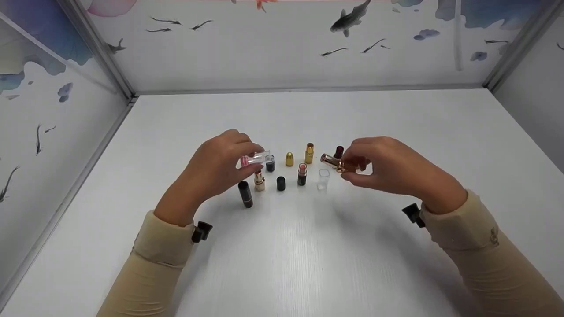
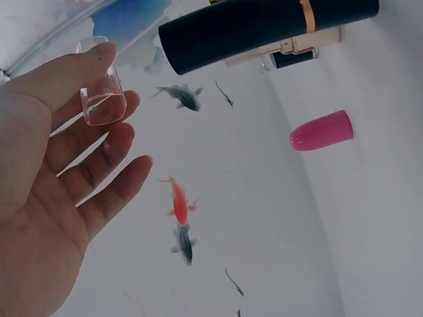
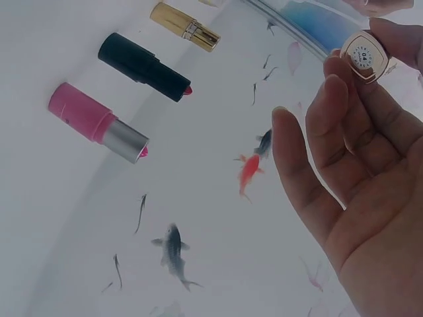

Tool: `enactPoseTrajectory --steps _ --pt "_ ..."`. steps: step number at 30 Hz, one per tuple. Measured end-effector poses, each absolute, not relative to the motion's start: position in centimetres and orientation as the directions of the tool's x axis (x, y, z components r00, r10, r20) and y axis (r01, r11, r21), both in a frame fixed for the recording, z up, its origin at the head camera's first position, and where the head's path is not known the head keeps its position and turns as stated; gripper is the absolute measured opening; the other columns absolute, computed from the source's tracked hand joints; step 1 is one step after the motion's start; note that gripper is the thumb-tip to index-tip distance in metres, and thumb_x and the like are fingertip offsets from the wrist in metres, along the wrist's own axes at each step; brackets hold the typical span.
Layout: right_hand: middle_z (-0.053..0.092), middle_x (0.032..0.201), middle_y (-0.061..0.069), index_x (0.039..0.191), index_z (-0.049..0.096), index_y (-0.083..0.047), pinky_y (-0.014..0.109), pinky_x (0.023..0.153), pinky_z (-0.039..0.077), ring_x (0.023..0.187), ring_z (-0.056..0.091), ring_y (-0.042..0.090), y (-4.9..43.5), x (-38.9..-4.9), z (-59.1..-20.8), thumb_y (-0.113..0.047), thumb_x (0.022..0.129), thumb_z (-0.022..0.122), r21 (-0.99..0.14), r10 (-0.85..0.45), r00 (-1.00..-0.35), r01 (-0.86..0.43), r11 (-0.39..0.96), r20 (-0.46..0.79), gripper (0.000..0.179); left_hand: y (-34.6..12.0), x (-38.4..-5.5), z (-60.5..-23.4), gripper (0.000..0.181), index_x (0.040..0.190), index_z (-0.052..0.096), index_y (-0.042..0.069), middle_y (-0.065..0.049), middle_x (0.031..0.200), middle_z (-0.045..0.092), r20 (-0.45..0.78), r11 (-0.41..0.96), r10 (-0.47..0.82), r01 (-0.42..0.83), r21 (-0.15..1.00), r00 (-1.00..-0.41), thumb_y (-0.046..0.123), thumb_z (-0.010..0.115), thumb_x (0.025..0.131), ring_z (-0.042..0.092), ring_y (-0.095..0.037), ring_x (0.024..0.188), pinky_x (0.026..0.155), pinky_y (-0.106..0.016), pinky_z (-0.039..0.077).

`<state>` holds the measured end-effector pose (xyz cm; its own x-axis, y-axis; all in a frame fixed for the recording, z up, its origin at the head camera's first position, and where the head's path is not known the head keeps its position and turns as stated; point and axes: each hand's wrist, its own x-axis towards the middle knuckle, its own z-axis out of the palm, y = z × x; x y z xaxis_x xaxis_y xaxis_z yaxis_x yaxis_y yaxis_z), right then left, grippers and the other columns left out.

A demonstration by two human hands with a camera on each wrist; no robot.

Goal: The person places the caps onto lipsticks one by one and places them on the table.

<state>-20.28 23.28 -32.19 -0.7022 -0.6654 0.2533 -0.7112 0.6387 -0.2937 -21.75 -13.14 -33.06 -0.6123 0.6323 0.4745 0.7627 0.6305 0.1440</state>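
Note:
In the head view my left hand (image 1: 220, 163) pinches a clear lipstick cap with a pinkish end (image 1: 257, 159) between thumb and fingers. The left wrist view shows that clear cap (image 2: 104, 99), the other fingers of the hand (image 2: 53, 172) spread apart from it. My right hand (image 1: 383, 165) pinches an uncapped gold lipstick (image 1: 331, 161), tilted to the left above the table. Its base (image 3: 363, 55), labelled 04, faces the right wrist camera beside the fingers of the hand (image 3: 370, 152). A clear cap (image 1: 323, 179) stands just left of the right hand.
Between the hands stand a gold lipstick (image 1: 309, 153), a gold cap (image 1: 289, 159), a pink-tipped lipstick (image 1: 302, 175), a black cap (image 1: 281, 183) and a cream-based lipstick (image 1: 259, 181). A black tube (image 1: 245, 194) is nearest the front. A dark red item (image 1: 339, 152) is partly behind the right hand.

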Motion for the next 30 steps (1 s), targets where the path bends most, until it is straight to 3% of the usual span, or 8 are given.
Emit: enactPoseTrajectory --steps 11,19,26,30 --pt "0.068 0.089 -0.009 0.098 0.077 -0.014 0.027 0.065 0.056 0.077 0.060 0.004 22.0 -19.3 -32.2 -0.008 0.088 0.086 -0.248 -0.720 -0.620 -0.785 0.568 0.311 0.015 -10.9 -19.9 -32.3 0.024 0.110 0.083 0.010 -0.001 0.092 0.074 0.480 0.580 0.691 0.811 0.078 -0.541 0.015 0.090 0.088 0.063 -0.018 0.083 0.066 -0.027 0.054" --pt "0.065 0.086 -0.010 0.095 0.076 -0.015 0.024 0.065 0.055 0.075 0.061 0.004 21.1 -18.9 -32.6 -0.008 0.087 0.087 -0.199 -0.759 -0.535 -0.844 0.498 0.370 0.016 -9.5 -19.2 -32.3 0.027 0.112 0.082 0.013 0.000 0.094 0.073 0.487 0.539 0.727 0.842 0.034 -0.485 0.018 0.091 0.087 0.065 -0.018 0.086 0.070 -0.028 0.056" --pt "0.065 0.085 -0.009 0.094 0.075 -0.015 0.024 0.064 0.055 0.076 0.061 0.003 21.2 -19.0 -32.7 -0.006 0.086 0.086 -0.196 -0.758 -0.527 -0.849 0.491 0.383 0.016 -9.6 -19.4 -32.6 0.025 0.112 0.078 0.007 -0.003 0.098 0.078 0.497 0.527 0.704 0.842 0.115 -0.508 0.007 0.087 0.089 0.070 -0.019 0.087 0.074 -0.031 0.060" --pt "0.065 0.086 -0.009 0.095 0.074 -0.014 0.025 0.065 0.056 0.076 0.062 0.004 21.1 -19.0 -32.7 -0.007 0.087 0.086 -0.193 -0.761 -0.531 -0.847 0.496 0.372 0.016 -9.7 -19.6 -32.7 0.033 0.122 0.072 0.005 -0.007 0.109 0.079 0.501 0.501 0.695 0.847 0.179 -0.516 -0.003 0.082 0.092 0.075 -0.021 0.095 0.084 -0.035 0.062"
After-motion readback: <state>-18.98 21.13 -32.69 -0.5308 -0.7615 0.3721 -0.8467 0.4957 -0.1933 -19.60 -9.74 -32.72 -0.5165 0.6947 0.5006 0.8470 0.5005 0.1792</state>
